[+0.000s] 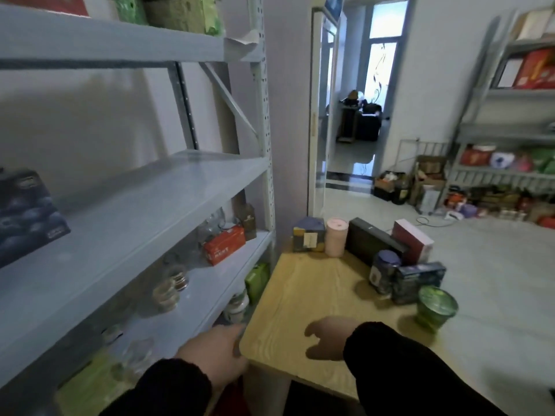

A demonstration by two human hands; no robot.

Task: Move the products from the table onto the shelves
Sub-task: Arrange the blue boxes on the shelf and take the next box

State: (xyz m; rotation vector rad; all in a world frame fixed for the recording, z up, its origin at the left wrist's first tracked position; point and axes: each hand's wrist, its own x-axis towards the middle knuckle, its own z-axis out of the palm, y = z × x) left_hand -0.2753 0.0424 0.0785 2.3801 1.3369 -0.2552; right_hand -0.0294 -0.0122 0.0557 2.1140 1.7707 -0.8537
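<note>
The wooden table (303, 298) carries several products along its far and right sides: a blue and yellow box (308, 235), a pink cylinder (336, 238), a long black box (371, 241), a red and white box (413, 240), a dark jar with a blue lid (385, 274), a dark blue box (420, 282) and a green cup (436, 307). The grey shelves (156, 202) stand to the left. My right hand (329, 333) hovers over the table's near part, fingers loosely curled, holding nothing. My left hand (213, 351) is at the table's left corner beside the lower shelf; its fingers are blurred.
A dark blue box (28, 214) sits on the middle shelf. The lower shelf holds a red box (223, 249), a brown packet (248, 220) and glass jars (169, 291). An open doorway (354, 121) lies ahead. Another stocked rack (510, 163) stands at the right.
</note>
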